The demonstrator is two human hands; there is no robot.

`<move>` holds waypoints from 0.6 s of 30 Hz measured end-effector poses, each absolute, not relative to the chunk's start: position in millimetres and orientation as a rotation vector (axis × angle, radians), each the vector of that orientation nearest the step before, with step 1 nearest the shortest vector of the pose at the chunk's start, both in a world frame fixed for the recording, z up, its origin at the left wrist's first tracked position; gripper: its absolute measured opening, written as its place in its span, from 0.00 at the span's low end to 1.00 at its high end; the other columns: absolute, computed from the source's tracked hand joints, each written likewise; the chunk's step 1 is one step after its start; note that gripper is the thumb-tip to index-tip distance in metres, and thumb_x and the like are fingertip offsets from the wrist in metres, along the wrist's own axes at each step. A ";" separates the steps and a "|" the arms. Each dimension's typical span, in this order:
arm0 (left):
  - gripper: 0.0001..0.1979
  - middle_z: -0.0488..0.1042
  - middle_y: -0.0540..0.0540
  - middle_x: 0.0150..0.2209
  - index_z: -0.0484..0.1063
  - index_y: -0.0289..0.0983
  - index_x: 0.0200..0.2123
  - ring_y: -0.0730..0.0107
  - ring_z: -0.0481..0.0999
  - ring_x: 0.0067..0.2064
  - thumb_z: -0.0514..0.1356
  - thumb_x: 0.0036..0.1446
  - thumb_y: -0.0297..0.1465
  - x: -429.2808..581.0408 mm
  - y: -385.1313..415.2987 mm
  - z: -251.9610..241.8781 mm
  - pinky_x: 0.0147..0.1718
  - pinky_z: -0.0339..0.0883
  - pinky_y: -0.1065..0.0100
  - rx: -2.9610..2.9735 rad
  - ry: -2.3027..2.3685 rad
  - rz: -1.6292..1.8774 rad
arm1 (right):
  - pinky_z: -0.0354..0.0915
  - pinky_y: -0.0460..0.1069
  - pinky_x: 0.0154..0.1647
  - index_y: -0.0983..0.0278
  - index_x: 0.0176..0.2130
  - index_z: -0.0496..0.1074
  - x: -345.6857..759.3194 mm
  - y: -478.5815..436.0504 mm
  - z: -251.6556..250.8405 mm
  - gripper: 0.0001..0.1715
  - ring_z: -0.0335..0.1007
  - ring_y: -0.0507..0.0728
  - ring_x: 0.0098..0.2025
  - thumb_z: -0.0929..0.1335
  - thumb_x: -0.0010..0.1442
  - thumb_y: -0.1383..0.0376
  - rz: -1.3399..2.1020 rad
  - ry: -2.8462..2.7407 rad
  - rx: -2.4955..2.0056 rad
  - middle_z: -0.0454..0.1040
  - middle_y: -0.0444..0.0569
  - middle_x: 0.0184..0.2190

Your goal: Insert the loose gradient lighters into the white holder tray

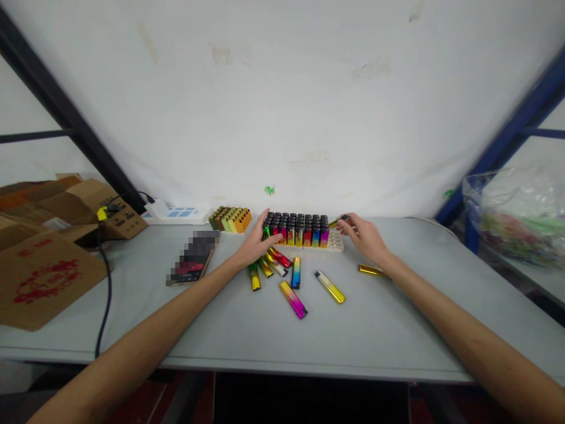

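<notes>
A white tray (pixel 338 242) at the back middle holds several rows of upright metallic lighters (pixel 299 234) with black tops. My left hand (pixel 255 244) clasps the left end of this block, its thumb across the front lighters and its fingers along the side. At the tray's right end, my right hand (pixel 364 234) pinches a gold lighter (pixel 336 222), tilted above bare tray sockets. Loose lighters lie in front: a blue-yellow one (pixel 296 272), a yellow-magenta one (pixel 293 299), a gold one (pixel 330 287) and several near my left wrist. Another gold lighter (pixel 371 270) lies beneath my right forearm.
A second block of yellow and green lighters (pixel 230 219) stands back left, near a white power strip (pixel 180 215). A phone (pixel 194 257), partly pixelated, lies left of centre. Cardboard boxes (pixel 48 277) and a black cable (pixel 106 282) are at left; a clear plastic bag (pixel 521 218) is at right.
</notes>
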State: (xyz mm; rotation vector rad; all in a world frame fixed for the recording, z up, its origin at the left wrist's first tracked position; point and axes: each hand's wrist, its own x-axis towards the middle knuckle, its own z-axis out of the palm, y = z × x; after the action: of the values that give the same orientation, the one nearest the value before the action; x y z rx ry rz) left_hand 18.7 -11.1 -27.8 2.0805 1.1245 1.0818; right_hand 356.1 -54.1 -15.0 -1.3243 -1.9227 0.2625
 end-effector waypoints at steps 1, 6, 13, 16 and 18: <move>0.47 0.64 0.39 0.68 0.43 0.39 0.74 0.51 0.52 0.74 0.62 0.60 0.45 18.6 -11.0 -27.9 0.72 0.44 0.50 2.084 1.125 1.081 | 0.70 0.56 0.45 0.62 0.47 0.69 355.4 -49.3 -18.8 0.17 0.75 0.61 0.40 0.60 0.72 0.53 0.209 -2.003 -1.335 0.79 0.55 0.41; 0.46 0.62 0.39 0.69 0.44 0.39 0.74 0.51 0.54 0.73 0.62 0.60 0.45 18.6 -9.9 -29.2 0.72 0.45 0.52 2.089 1.128 1.087 | 0.67 0.57 0.53 0.64 0.51 0.66 354.1 -38.5 -33.2 0.14 0.71 0.63 0.50 0.59 0.71 0.61 0.130 -2.161 -1.268 0.73 0.60 0.49; 0.47 0.59 0.39 0.70 0.42 0.38 0.74 0.49 0.54 0.72 0.62 0.60 0.44 20.2 -10.5 -27.4 0.72 0.46 0.52 2.089 1.135 1.073 | 0.65 0.52 0.39 0.61 0.47 0.64 359.9 -29.9 -35.7 0.11 0.72 0.60 0.36 0.58 0.73 0.58 0.248 -2.174 -1.361 0.77 0.53 0.38; 0.47 0.59 0.39 0.70 0.42 0.38 0.74 0.47 0.56 0.72 0.62 0.60 0.45 20.0 -10.4 -27.0 0.71 0.47 0.50 2.089 1.139 1.067 | 0.64 0.52 0.38 0.61 0.44 0.63 359.8 -24.3 -39.2 0.11 0.71 0.59 0.35 0.58 0.72 0.58 0.230 -2.170 -1.366 0.77 0.54 0.38; 0.47 0.59 0.38 0.70 0.42 0.38 0.74 0.47 0.58 0.71 0.62 0.60 0.45 19.7 -9.9 -27.1 0.71 0.48 0.50 2.098 1.132 1.071 | 0.63 0.52 0.38 0.61 0.43 0.63 358.6 -22.1 -41.1 0.09 0.70 0.59 0.34 0.58 0.72 0.59 0.216 -2.177 -1.375 0.77 0.53 0.37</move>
State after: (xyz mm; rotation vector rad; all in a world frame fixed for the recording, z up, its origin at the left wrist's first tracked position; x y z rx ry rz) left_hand 19.7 -9.9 -27.1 2.0976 1.1318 1.0713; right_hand 358.6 -22.1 -41.1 -1.3752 -2.1767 0.2158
